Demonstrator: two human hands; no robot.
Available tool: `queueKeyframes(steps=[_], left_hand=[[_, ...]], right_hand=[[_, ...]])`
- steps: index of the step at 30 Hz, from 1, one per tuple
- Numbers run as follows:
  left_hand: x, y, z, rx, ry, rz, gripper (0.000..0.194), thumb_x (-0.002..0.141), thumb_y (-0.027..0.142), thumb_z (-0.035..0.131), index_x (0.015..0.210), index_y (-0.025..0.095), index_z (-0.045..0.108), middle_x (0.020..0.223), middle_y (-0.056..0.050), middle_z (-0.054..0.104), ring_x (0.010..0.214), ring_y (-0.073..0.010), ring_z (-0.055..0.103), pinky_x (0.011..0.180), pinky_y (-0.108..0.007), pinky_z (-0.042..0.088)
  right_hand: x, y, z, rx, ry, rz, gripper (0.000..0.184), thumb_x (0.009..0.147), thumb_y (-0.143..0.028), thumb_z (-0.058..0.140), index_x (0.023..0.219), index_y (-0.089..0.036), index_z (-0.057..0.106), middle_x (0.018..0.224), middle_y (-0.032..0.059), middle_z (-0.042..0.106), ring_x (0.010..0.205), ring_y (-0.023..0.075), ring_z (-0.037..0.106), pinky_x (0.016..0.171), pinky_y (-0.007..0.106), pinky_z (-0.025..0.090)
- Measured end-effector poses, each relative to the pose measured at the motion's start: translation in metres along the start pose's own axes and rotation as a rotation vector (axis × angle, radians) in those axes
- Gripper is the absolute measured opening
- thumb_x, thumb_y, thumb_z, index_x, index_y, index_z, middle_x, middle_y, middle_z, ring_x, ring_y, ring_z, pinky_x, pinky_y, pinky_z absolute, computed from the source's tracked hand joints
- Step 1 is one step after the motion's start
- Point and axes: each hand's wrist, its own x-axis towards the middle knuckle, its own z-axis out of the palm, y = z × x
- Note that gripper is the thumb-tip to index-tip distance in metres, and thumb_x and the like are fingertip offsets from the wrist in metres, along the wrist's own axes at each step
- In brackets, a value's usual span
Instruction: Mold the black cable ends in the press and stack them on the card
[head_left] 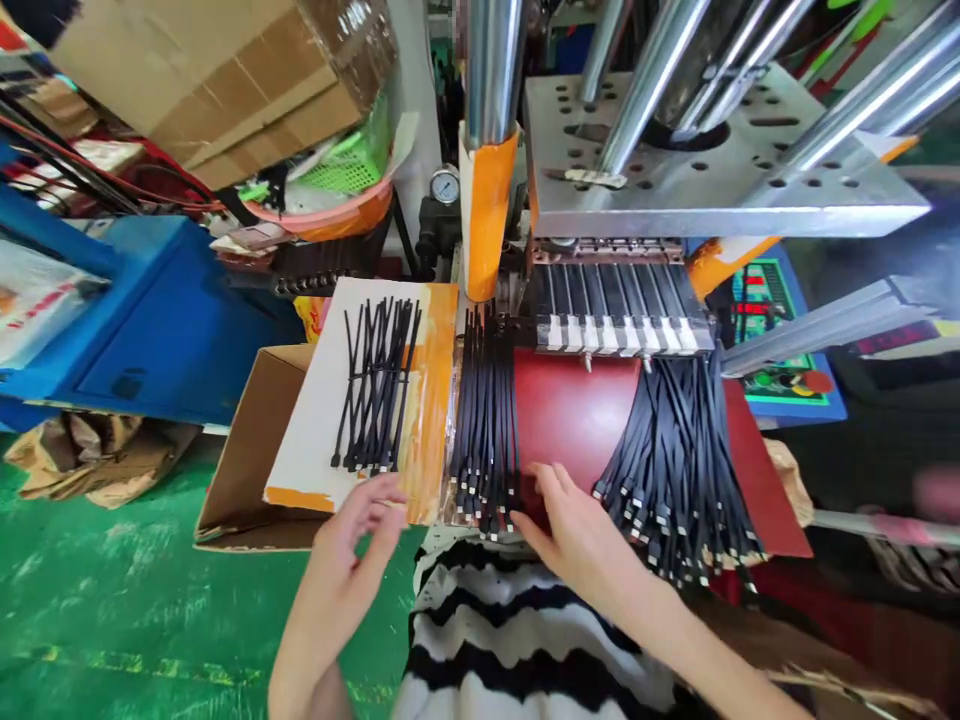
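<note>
Bundle at left: this black left bundle (375,385) lies on the white board (315,440), crossed by a thin dark strand; if that strand binds loosely, a lift could let cables slip out.
White board: it reaches over the cardboard box (251,440); pressure on the outer corner could tip it, should it be unsecured, and spill the left bundle.
Left hand: the left hand (349,545) hovers at the board's near edge, fingers curled toward the thumb; whether anything is pinched there I cannot tell. A careless sweep might knock the nearby connectors askew.
Right hand: the right hand (581,530) is well apart from the left, thumb and fingers parted beside the middle bundle (487,420), gripping nothing visible. Catching only the outer cables could drag the others out of line.
Right pile: the right pile (675,470) fans across the red bench (574,400), its ends overhanging the near edge; a brushing forearm could snag them.
Press plate: a small tool (596,178) lies on the metal plate (720,190); vibration could shake it off.
</note>
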Motion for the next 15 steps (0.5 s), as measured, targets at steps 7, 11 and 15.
queueKeyframes(steps=[7, 11, 15], left_hand=[[0.001, 0.032, 0.057, -0.151, -0.558, 0.072, 0.041, 0.105, 0.052, 0.063, 0.132, 0.023, 0.072, 0.115, -0.012, 0.083, 0.107, -0.0273, 0.08, 0.103, -0.044, 0.061], [-0.009, 0.025, 0.088, -0.434, -0.669, -0.153, 0.073, 0.095, 0.058, 0.078, 0.156, 0.027, 0.054, 0.153, -0.016, 0.067, 0.14, -0.0297, 0.066, 0.12, -0.046, 0.05], [-0.006, 0.033, 0.133, -0.856, -0.496, -0.29, 0.068, 0.09, 0.061, 0.082, 0.143, 0.023, 0.064, 0.121, -0.01, 0.081, 0.117, -0.0254, 0.077, 0.108, -0.039, 0.058]], right_hand=[[0.016, -0.025, 0.02, -0.223, -0.022, 0.346, 0.007, 0.101, -0.014, 0.053, 0.098, -0.019, 0.058, 0.091, 0.0092, 0.069, 0.076, 0.025, 0.073, 0.062, 0.032, 0.048], [0.002, -0.018, -0.021, -0.015, -0.142, 0.366, 0.014, 0.097, -0.009, 0.055, 0.089, -0.019, 0.06, 0.083, 0.0061, 0.071, 0.072, 0.0207, 0.07, 0.064, 0.029, 0.043], [-0.035, 0.0, -0.06, 0.355, -0.316, 0.231, 0.018, 0.096, -0.015, 0.061, 0.08, -0.022, 0.061, 0.069, -0.0033, 0.068, 0.061, 0.0143, 0.061, 0.059, 0.025, 0.039]])
